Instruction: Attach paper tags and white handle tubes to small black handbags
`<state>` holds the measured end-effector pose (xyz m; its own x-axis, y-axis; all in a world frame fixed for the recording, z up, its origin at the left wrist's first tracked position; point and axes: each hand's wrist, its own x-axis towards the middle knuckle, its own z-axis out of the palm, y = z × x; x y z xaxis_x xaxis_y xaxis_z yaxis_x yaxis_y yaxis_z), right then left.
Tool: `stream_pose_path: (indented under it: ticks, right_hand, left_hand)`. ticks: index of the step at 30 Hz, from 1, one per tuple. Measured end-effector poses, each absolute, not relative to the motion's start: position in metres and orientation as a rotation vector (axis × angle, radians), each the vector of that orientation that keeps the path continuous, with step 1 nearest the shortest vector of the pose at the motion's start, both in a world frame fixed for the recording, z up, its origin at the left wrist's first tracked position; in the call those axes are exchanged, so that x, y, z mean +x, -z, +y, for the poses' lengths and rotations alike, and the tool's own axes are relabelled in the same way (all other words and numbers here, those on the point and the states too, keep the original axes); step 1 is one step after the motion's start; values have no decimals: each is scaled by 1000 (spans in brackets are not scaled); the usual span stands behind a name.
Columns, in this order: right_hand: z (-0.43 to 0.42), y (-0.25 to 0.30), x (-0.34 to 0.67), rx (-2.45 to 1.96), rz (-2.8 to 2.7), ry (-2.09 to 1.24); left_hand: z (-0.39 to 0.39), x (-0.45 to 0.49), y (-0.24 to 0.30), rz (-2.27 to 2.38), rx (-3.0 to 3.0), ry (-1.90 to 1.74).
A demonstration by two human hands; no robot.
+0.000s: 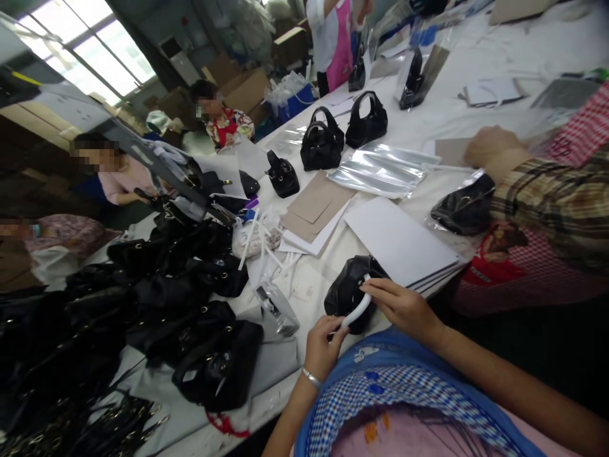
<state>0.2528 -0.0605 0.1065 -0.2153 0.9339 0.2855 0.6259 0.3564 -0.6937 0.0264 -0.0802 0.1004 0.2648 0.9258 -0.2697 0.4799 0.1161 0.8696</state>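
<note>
A black handbag [341, 287] lies on the table edge right in front of me. Over it curves a white foam tube [358, 310], bent in an arc. My left hand [324, 343] pinches the tube's lower end, and a silver bracelet circles that wrist. At the upper end, my right hand [397, 303] closes its fingertips on the same tube. The bag's handle is hard to make out beneath the tube and hands. Left of the bag lies a small clear-wrapped packet [276, 308]. More white foam strips [266, 251] lie in a loose bunch beyond it.
A large heap of black bags [157, 298] covers the left side. White sheets [404, 238], brown cardboard [316, 206] and clear plastic bags [380, 170] lie ahead. Black handbags [322, 141] stand farther back. At right, a co-worker's plaid sleeve [552, 203] reaches over a wrapped bag [464, 206].
</note>
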Motion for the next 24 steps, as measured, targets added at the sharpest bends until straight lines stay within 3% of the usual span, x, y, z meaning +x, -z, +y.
stream_pose_path:
  ticks: [10, 17, 24]
  right_hand:
    - [-81, -106, 227, -1662, -1621, -503]
    - [-89, -103, 203, -1641, -1000, -1329]
    - [-93, -94, 199, -1612, -1137, -1557]
  left_hand:
    - [-81, 27, -84, 1252, 1381, -654]
    - [-82, 28, -68, 1186, 1480, -769]
    - [-85, 29, -62, 1104, 1531, -751]
